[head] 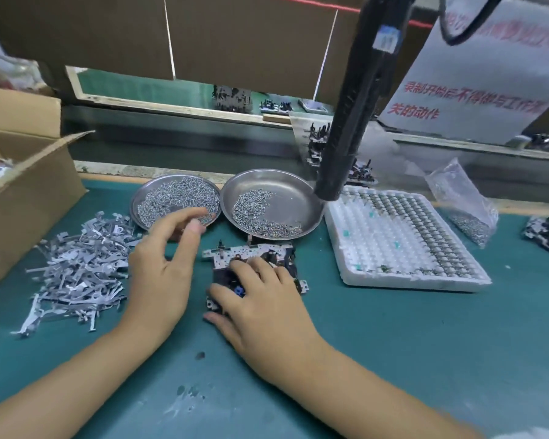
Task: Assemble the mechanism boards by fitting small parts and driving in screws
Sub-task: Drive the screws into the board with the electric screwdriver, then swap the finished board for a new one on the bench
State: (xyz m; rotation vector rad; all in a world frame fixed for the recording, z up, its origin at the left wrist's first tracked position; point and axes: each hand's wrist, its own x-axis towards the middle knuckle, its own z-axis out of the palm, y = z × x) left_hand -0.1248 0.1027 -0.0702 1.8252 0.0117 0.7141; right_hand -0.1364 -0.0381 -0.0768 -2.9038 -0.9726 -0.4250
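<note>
A mechanism board (251, 251), a white metal plate with black parts and a blue piece, lies on the green mat at the centre. My right hand (260, 299) lies over its near half, fingers spread and resting on it. My left hand (162, 264) hovers at the near rim of the left steel dish (140, 198), which is full of small screws. Its thumb and fingers are bent toward each other; whether a screw sits between them I cannot tell. A second dish (301, 198) to the right holds fewer screws. A black electric screwdriver (346, 122) hangs above.
A pile of grey metal strips (80, 267) lies at the left beside an open cardboard box (23, 185). A white foam tray (403, 239) of small parts sits at the right, with a plastic bag of screws (466, 204) and another board (545, 236) beyond.
</note>
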